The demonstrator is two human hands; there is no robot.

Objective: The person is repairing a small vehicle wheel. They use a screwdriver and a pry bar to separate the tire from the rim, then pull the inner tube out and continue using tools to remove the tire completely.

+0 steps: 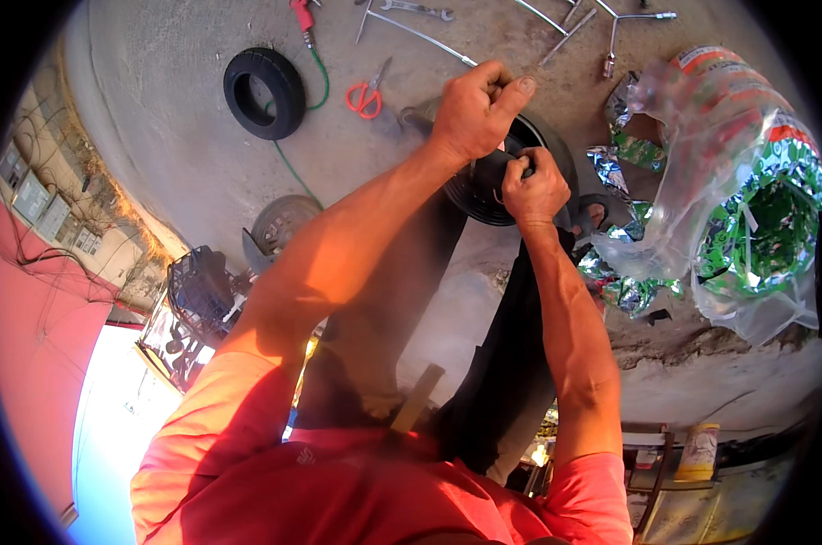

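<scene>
A black wheel (472, 202) lies in front of me between my legs, with a round, shiny dark rim. My left hand (474, 115) is closed above its far left side, thumb laid over curled fingers. Closer to me, over the wheel's middle, my right hand (536, 189) is also closed, fingertips pressed to the thumb. Something dark and smooth shows between the two hands, and a small pale pink bit sits by the left wrist. What either hand grips is hidden by the fingers.
A loose black tyre (289, 91), red-handled scissors (365, 98) and a red air gun (303, 13) on a green hose lie at the far left. Beyond are a spanner (418, 9) and cross-shaped wrenches (613, 34). At right stands a plastic-wrapped stack of tyres (733, 82) with green foil.
</scene>
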